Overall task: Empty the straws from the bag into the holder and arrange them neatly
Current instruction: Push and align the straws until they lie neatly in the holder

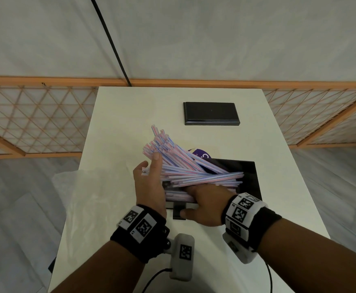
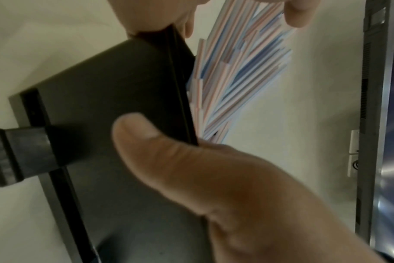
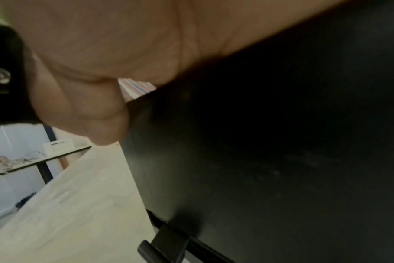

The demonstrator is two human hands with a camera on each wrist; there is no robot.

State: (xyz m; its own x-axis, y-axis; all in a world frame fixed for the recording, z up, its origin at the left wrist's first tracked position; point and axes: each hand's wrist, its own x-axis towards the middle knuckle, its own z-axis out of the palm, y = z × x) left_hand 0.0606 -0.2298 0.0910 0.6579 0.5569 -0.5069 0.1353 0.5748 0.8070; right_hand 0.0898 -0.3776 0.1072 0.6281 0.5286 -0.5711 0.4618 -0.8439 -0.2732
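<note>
Straws (image 1: pixel 185 166) in holder (image 1: pixel 251 176) but fanned — we still tidy; left hand (image 1: pixel 149 187) open against them, right hand (image 1: pixel 204 206) grips holder's rim.

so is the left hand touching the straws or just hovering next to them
Touching. The head view shows the left hand laid flat against the fanned straws, its straight fingers pressing their sides, with no gap visible between them.

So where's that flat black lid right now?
In the head view, the black lid lies flat at the table's far end, right of centre, beyond the straws, apart from both hands.
</note>
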